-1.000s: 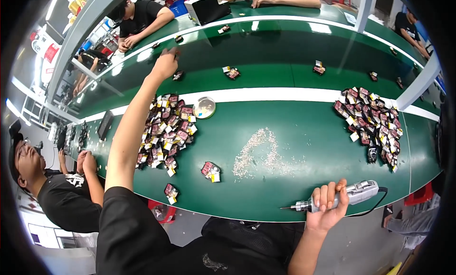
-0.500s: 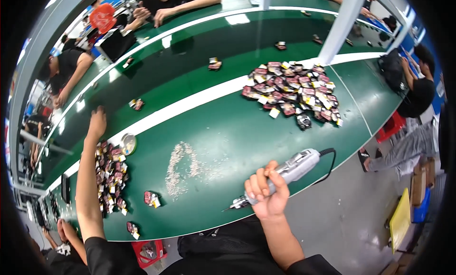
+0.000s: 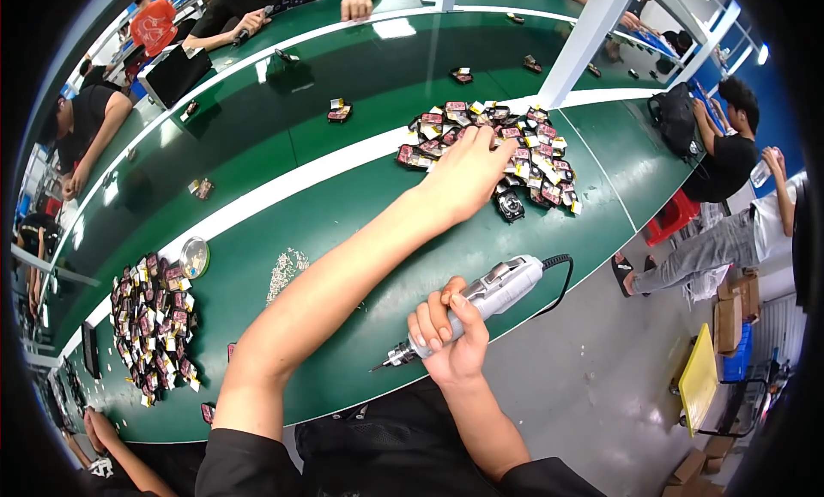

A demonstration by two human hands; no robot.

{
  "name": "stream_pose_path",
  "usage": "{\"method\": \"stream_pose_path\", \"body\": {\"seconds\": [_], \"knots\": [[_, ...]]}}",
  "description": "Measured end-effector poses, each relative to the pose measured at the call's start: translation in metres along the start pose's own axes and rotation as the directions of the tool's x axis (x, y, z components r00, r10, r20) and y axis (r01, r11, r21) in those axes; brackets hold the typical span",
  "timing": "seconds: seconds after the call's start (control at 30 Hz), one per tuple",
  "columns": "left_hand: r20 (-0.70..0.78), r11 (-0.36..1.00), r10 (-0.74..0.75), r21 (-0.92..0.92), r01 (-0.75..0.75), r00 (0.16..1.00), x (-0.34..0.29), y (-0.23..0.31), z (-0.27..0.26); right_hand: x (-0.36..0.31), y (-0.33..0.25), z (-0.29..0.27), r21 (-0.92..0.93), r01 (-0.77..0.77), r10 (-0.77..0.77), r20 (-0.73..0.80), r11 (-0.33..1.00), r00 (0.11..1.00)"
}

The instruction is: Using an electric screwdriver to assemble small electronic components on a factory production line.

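Note:
My left arm stretches across the bench to the right, and my left hand [image 3: 470, 172] rests over a pile of small black-and-red parts [image 3: 547, 164] with white and yellow tabs. Its fingers are bent and apart among the parts; the tips are partly hidden, and no held part shows. My right hand [image 3: 452, 332] is closed round a grey electric screwdriver [image 3: 508, 284] near the bench's front edge. The bit points down to the left, above the green surface. Small pale screws [image 3: 287, 272] lie scattered on the bench, partly covered by my left forearm.
A second heap of the same parts [image 3: 154, 325] lies at left, beside a round dish [image 3: 195, 257]. Beyond a white strip, a dark green belt [image 3: 257, 158] carries single parts. A metal post [image 3: 592, 46] stands behind the right pile. Other people sit around.
My left hand has swung from the belt side at the left over to the right-hand pile. The right hand still grips the screwdriver. The whole view has shifted slightly.

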State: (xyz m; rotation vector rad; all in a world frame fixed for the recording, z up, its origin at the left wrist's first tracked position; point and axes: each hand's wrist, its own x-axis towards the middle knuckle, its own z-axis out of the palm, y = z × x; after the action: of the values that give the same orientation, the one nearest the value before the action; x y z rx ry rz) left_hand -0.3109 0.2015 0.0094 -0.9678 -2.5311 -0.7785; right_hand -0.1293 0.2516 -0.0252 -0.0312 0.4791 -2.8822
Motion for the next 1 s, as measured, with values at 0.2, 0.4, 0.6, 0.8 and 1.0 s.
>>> {"method": "stream_pose_path", "body": {"seconds": [0.2,0.4,0.6,0.8,1.0], "knots": [[-0.128,0.956,0.113,0.284,-0.073,0.985,-0.038,-0.008,0.011,0.000,0.004,0.003,0.002,-0.013,0.013,-0.029,1.000,1.000],[-0.059,0.989,0.040,0.141,-0.031,0.997,-0.091,-0.018,-0.070,-0.001,-0.001,-0.003,0.003,0.043,-0.043,0.018,0.999,0.999],[-0.306,0.517,-0.614,0.542,0.663,0.728,-0.211,-0.137,-0.185,-0.001,0.001,-0.002,0.031,0.036,-0.037,0.036,0.999,0.999],[-0.144,0.643,-0.560,0.546,0.538,0.816,-0.280,-0.190,-0.234,-0.001,0.001,-0.002,0.038,0.031,-0.032,0.031,0.999,0.999],[-0.086,0.711,-0.572,0.445,0.545,0.816,-0.279,-0.197,-0.241,-0.001,0.002,-0.002,0.020,0.047,-0.047,0.022,0.999,0.999]]}}
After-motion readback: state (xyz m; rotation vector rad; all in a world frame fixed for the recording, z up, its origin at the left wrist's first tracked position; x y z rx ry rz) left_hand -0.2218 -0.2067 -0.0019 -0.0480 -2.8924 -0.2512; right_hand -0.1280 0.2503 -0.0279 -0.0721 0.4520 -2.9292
